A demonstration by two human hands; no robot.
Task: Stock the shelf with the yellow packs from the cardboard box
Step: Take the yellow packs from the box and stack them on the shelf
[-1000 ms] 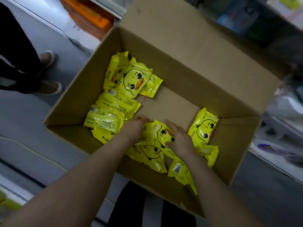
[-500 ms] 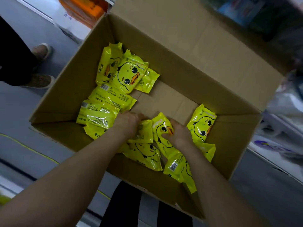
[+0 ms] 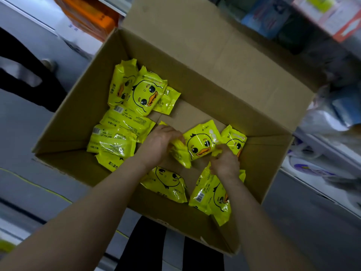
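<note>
The left hand (image 3: 158,146) grasps the left end of a duck-face pack (image 3: 202,142), with the fingers curled over the crimped edge. The right hand (image 3: 224,163) pinches the lower right corner of the same pack. The pack sits face up near the middle of the cardboard box (image 3: 74,106). Whether it clears the box bottom cannot be told. Its print shows a cartoon duck with an orange bill, and the small characters at its top are too blurred to read.

A second pack (image 3: 235,138) lies just behind the held one, on the right. Two near packs (image 3: 168,183) lie under the forearms against the near wall. Both read "KOK", and the right one carries a barcode. The left group of yellow packs (image 3: 113,141) is piled against the left wall. Several lie face down and show barcodes and fine print that is not legible. One at the near edge bears large Chinese characters. One at the far end lies face up and reads "KOK".

A shelf (image 3: 332,151) stands just right of the box, blurred. Orange cartons (image 3: 91,14) sit at the upper left.
</note>
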